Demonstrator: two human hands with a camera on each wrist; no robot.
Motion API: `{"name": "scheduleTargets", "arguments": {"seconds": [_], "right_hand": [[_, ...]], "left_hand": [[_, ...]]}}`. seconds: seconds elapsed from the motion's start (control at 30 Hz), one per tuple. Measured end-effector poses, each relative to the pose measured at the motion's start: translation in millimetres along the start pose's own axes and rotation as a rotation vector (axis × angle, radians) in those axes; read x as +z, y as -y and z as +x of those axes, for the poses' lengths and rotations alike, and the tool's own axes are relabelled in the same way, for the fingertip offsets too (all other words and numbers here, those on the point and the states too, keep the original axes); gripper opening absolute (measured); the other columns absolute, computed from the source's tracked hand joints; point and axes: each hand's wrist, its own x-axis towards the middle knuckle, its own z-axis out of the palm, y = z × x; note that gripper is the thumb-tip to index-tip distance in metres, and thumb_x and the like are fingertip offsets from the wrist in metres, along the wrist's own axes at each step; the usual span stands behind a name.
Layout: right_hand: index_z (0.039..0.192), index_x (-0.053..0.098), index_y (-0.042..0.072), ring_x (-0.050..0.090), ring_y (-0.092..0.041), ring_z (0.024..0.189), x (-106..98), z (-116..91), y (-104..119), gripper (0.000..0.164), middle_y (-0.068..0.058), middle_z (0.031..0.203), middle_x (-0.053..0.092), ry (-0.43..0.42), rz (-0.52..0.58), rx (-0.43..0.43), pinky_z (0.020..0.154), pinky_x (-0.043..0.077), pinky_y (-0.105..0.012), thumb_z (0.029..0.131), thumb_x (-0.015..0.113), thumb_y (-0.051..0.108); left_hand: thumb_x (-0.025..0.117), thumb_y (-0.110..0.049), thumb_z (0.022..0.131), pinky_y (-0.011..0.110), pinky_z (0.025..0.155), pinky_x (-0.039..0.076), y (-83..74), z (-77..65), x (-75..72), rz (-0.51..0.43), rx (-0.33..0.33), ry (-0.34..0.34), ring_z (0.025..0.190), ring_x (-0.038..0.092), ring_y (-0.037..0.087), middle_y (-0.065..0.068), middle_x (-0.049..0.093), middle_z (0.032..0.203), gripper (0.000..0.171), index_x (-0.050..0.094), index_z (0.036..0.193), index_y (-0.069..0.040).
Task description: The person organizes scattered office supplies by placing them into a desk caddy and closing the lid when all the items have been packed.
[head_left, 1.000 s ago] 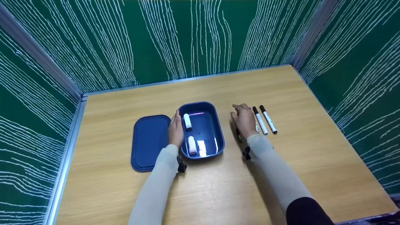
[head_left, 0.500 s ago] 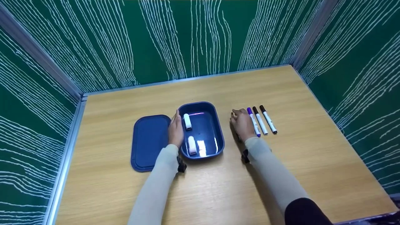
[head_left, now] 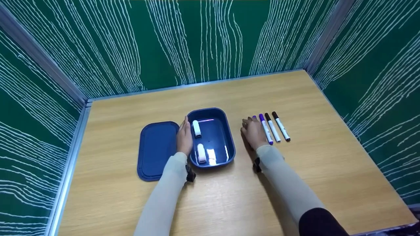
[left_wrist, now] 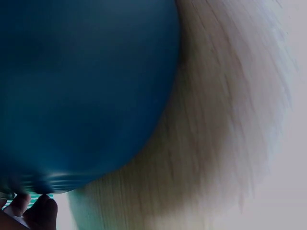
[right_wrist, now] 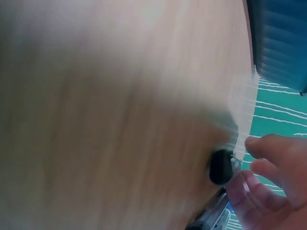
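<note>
An open blue plastic box (head_left: pixel 230 141) stands mid-table with two white, rounded, stapler-like pieces (head_left: pixel 197 128) inside, along its left side. My left hand (head_left: pixel 184 136) rests its straight fingers against the box's left wall, which fills much of the left wrist view. Right of the box, my right hand (head_left: pixel 254 132) is down at the left end of a row of markers, fingers curled. In the right wrist view, a black-ended marker (right_wrist: pixel 221 166) sits between thumb and fingers; the contact is partly hidden. A purple-capped marker (head_left: pixel 266 129) lies beside this hand.
The blue lid (head_left: pixel 157 150) lies flat left of the box, partly behind the left hand. Two dark-capped markers (head_left: pixel 273 127) lie further right. Green panels (head_left: pixel 216 39) with white lines border the wooden table (head_left: pixel 223 203).
My right hand has shifted slightly left and towards me, uncovering the purple-capped marker and the tip of another purple cap. The left hand and box stay in place.
</note>
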Motion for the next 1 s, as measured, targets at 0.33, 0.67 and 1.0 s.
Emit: {"name": "scheduleTargets", "arguments": {"seconds": [0.33, 0.67, 1.0], "right_hand": [[0.064, 0.050, 0.009, 0.052, -0.026, 0.076, -0.6, -1.2, 1.2, 0.028, -0.010, 0.078, 0.054, 0.051, -0.009, -0.005, 0.067, 0.047, -0.040, 0.088, 0.065, 0.003], [0.075, 0.063, 0.004, 0.060, -0.030, 0.081, 0.1, -1.0, 0.3, 0.014, -0.015, 0.085, 0.061, 0.050, -0.031, -0.045, 0.069, 0.050, -0.044, 0.088, 0.063, 0.000], [0.077, 0.067, 0.003, 0.062, -0.033, 0.084, 1.3, -0.4, -0.6, 0.012, -0.016, 0.086, 0.062, 0.034, -0.040, -0.086, 0.071, 0.053, -0.045, 0.088, 0.063, -0.001]], "left_hand": [[0.022, -0.048, 0.108, 0.040, 0.123, 0.016, 0.9, 0.3, 0.3, 0.003, -0.009, 0.002, 0.150, 0.021, 0.020, -0.002, 0.026, 0.162, 0.058, 0.025, 0.158, -0.019], [0.024, -0.045, 0.108, 0.041, 0.122, 0.018, 0.3, 1.0, 0.4, -0.004, 0.000, -0.007, 0.150, 0.023, 0.021, 0.000, 0.027, 0.162, 0.056, 0.026, 0.157, -0.017], [0.023, -0.047, 0.108, 0.040, 0.123, 0.017, 0.4, 1.5, 1.0, 0.003, 0.000, -0.009, 0.150, 0.022, 0.020, -0.001, 0.027, 0.162, 0.057, 0.026, 0.157, -0.018]]}}
